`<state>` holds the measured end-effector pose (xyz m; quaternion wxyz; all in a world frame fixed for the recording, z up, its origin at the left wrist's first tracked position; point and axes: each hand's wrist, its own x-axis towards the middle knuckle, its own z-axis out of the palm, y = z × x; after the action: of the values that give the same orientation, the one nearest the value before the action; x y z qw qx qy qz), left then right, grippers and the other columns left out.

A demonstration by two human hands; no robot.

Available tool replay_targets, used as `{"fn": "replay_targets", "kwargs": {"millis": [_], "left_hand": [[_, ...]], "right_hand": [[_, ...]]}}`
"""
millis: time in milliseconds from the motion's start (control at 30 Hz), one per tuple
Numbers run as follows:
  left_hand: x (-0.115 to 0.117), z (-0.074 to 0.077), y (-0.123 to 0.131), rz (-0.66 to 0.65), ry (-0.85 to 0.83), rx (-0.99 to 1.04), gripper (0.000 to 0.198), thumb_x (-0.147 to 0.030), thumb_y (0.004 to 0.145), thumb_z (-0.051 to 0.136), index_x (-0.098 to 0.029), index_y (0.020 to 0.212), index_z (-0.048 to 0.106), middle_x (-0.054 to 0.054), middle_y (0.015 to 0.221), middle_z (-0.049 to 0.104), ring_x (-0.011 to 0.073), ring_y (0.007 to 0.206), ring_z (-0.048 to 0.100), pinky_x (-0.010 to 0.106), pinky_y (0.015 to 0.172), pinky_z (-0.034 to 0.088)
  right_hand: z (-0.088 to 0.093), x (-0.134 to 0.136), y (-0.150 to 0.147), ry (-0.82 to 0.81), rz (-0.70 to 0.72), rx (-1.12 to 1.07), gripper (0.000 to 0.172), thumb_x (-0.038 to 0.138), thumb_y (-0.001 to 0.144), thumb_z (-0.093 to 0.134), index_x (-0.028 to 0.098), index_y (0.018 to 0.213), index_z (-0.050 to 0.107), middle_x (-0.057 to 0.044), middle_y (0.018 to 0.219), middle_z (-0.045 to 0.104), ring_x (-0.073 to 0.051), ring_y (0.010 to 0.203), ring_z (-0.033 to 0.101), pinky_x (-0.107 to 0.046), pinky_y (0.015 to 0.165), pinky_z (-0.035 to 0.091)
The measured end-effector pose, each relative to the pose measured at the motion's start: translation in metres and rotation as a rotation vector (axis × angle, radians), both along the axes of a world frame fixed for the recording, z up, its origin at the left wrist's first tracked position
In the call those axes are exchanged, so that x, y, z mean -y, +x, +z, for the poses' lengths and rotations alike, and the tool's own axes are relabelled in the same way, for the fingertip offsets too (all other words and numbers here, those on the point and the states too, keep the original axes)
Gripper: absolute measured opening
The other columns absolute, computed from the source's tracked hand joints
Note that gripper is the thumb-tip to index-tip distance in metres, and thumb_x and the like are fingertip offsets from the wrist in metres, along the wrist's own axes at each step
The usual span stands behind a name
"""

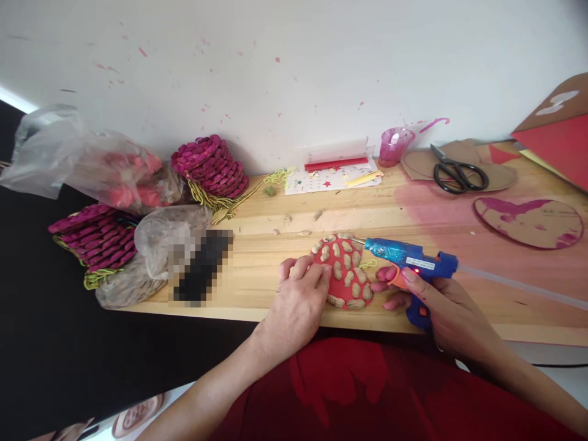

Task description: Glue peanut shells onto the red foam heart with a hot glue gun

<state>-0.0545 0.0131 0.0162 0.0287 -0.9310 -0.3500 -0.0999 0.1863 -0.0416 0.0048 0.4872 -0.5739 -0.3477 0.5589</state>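
Observation:
A red piece (337, 286) covered with several peanuts lies near the table's front edge. My left hand (301, 297) rests on its left side, fingers bent and together; what the fingertips hold, if anything, is hidden. My right hand (436, 303) is wrapped round a blue glue gun (399, 253), with a finger at its orange trigger and a small red light lit. The gun's metal nozzle points left and sits at the piece's upper right edge. A clear glue stick (519, 285) extends from the gun's back.
Purple bundles (211, 165) and plastic bags (124, 177) lie at left, beside a blurred black object (204, 266). Black scissors (459, 174) rest on cardboard at back right, near a pink cup (395, 147). A stained cardboard heart (528, 223) lies right. Loose peanuts (304, 233) lie behind the piece.

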Motion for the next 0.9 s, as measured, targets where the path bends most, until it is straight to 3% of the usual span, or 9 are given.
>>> {"fn": "replay_targets", "kwargs": {"millis": [400,900], "left_hand": [[-0.0004,-0.004,0.0002,-0.005,0.011,0.021,0.04,-0.002,0.086,0.054,-0.011,0.125,0.06,0.009,0.104,0.067,0.0277,0.108,0.053,0.044,0.096,0.038],[-0.0026,-0.0026,-0.002,-0.038,0.048,0.046,0.038,-0.001,0.085,0.053,-0.009,0.12,0.065,0.012,0.101,0.069,0.031,0.107,0.054,0.046,0.092,0.037]], "right_hand": [[-0.009,0.0014,0.0033,-0.001,0.017,-0.023,0.04,0.058,0.085,0.071,0.022,0.1,0.078,-0.009,0.099,0.08,-0.02,0.07,0.073,-0.03,0.067,0.058],[-0.0001,0.0015,-0.0006,0.019,0.017,-0.067,0.032,0.052,0.088,0.071,0.021,0.092,0.075,-0.005,0.088,0.079,-0.015,0.065,0.071,-0.025,0.064,0.056]]}}
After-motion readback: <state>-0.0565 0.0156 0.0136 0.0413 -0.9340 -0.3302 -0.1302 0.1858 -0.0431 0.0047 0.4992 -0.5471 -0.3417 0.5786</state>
